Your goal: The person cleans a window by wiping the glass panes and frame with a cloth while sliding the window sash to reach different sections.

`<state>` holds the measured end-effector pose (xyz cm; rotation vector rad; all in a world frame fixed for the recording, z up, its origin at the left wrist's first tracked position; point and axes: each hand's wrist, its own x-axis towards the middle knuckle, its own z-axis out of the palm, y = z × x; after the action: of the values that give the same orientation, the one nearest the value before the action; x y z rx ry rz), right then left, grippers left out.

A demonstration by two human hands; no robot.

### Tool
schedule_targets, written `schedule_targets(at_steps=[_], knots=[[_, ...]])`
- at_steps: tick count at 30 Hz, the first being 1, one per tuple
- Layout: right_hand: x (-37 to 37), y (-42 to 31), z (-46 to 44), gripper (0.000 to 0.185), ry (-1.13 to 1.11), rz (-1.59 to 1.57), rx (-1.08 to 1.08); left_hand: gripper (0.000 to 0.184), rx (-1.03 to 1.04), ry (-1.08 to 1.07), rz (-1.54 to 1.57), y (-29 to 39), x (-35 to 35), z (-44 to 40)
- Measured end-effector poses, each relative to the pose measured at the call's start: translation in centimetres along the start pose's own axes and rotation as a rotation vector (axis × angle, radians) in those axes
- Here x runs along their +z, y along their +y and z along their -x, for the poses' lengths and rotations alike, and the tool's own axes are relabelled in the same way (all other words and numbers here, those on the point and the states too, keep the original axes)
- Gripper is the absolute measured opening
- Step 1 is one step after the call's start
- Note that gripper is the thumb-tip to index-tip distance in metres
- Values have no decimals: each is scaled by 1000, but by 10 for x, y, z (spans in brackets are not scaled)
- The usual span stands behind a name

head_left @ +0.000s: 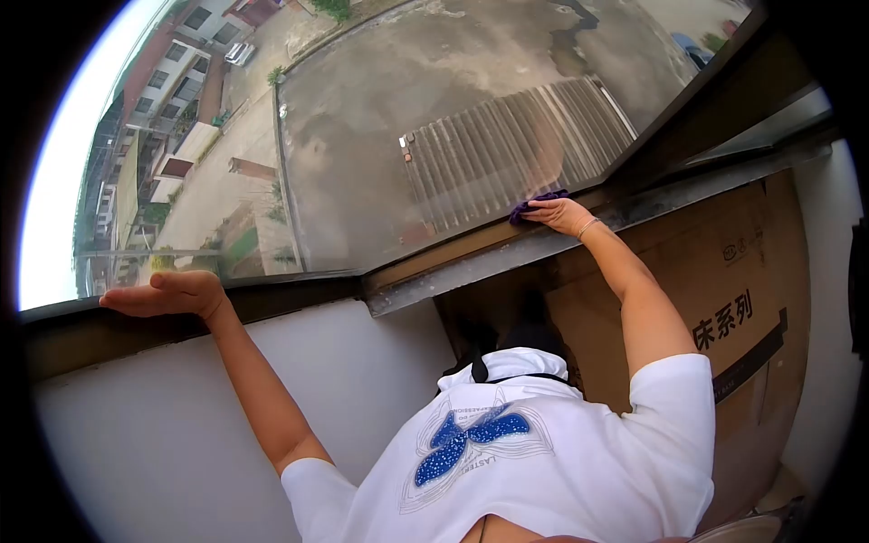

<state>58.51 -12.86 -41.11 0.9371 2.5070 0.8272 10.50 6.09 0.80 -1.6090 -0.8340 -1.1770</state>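
Interior corner beside a window [362, 154], the glass giving onto a paved yard and low buildings [186, 77]; my right hand [557, 215] is closed over a bunched purple cloth [520, 214], pressing it to the brown window ledge [453, 251] at the lower edge of the glass; my left hand [167, 292] is open, palm turned up and fingers extended, at the ledge's far left end, holding nothing that I can see; whether it bears on the ledge I cannot tell.

The cloth lies under my right fingers and well apart from my left hand; it sits near the right end of the ledge's angled section, just beside the dark upright post [711, 95]; I judge the wiping to be in progress, with the cloth at this end of the section; which stretches are done and which are left, the view does not settle.

Farther out, a metal strip [475, 270] runs along the ledge's near edge; below it, a printed cardboard box [634, 312] stands to the right and a white wall [244, 380] to the left; outside, a ribbed panel [507, 149] shows through the glass.
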Motion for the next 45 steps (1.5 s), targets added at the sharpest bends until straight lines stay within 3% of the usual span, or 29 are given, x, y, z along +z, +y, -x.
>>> schedule_targets(at_steps=[5, 8, 11, 13, 16, 18, 20, 23, 25, 29, 33, 39, 41, 42, 45], knots=[[-41, 25, -5, 54, -124, -166, -4, 59, -35, -8, 11, 2, -2, 0], [-140, 82, -24, 51, 306, -113, 176, 60, -64, -1, 37, 2, -5, -1], [-226, 140, -41, 42, 565, -89, 330, 61, -72, -2, 63, 3, -6, -1], [-282, 185, -45, 44, 730, 114, 606, 61, -70, 1, 87, 0, -5, -1], [-345, 251, -41, 46, 1019, 131, 987, 61, -22, 30, 80, -2, -3, -1], [-350, 275, -45, 45, 1170, 239, 903, 61, -30, 32, 91, -1, -3, -1], [-340, 252, -76, 48, 1235, 37, 792, 60, -33, 50, 109, -2, -2, -1], [-290, 164, -118, 40, 913, -8, 523, 60, -62, 46, 112, -1, -2, 0], [-239, 110, -134, 46, 669, -142, 264, 61, -31, 66, 109, -3, 0, 0], [-138, 24, -149, 44, 495, -156, 92, 62, -21, 108, 128, -7, 6, 3], [-68, -8, -118, 49, 69, -110, -155, 62, -28, 165, 140, -10, 9, 5], [-36, 3, -39, 48, -79, -93, -106, 61, -10, 151, 155, -6, 5, 2], [-64, 17, -41, 46, -67, -306, 3, 61, -66, 139, 159, -4, 4, 4], [-95, 34, -51, 43, 32, -222, -54, 61, -110, 123, 160, -3, 2, 3], [-162, 60, -94, 46, 258, -207, 53, 64, -108, 168, 113, -3, 2, 0]])
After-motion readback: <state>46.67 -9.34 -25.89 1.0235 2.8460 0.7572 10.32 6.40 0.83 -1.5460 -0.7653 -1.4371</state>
